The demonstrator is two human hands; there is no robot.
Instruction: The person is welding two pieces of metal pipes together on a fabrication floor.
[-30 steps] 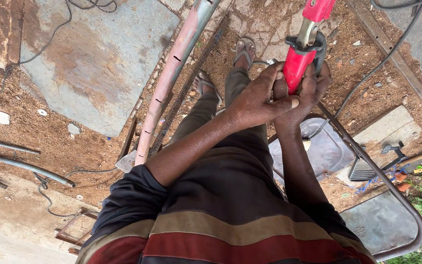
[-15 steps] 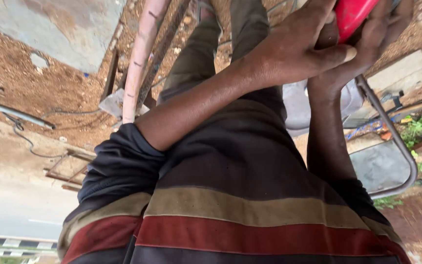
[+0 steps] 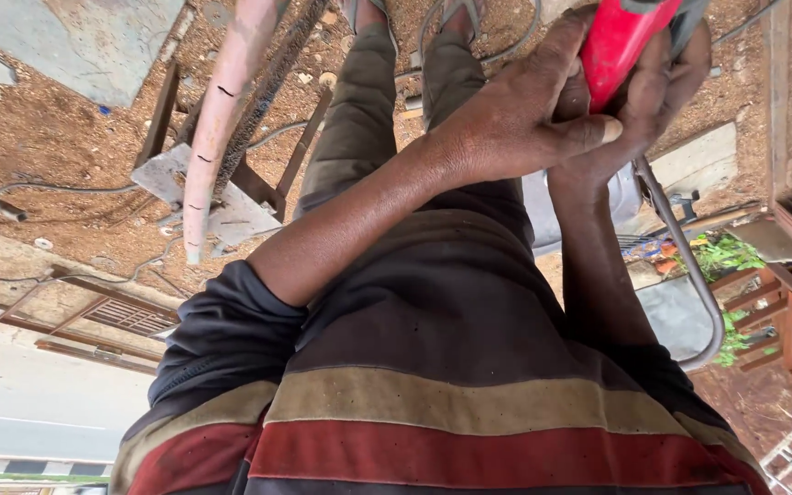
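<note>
Well left of our fingers, a long pale pipe point(image 3: 217, 119) lies across a metal stand point(image 3: 231, 197) on the dirt ground point(image 3: 66, 119). Our left hand point(image 3: 524, 119) and right hand point(image 3: 648, 96) meet with fingers point(image 3: 588, 128) wrapped tight around a red tool handle point(image 3: 621, 41). Just below and right of them curves a grey metal frame point(image 3: 689, 266).

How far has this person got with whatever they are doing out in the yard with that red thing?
Hard to judge. In hand: both hands, left hand and right hand, grip a red tool handle raised before the chest. Nothing finished shows. On the ground lie a pinkish pipe and a metal frame, neither being touched.
</note>
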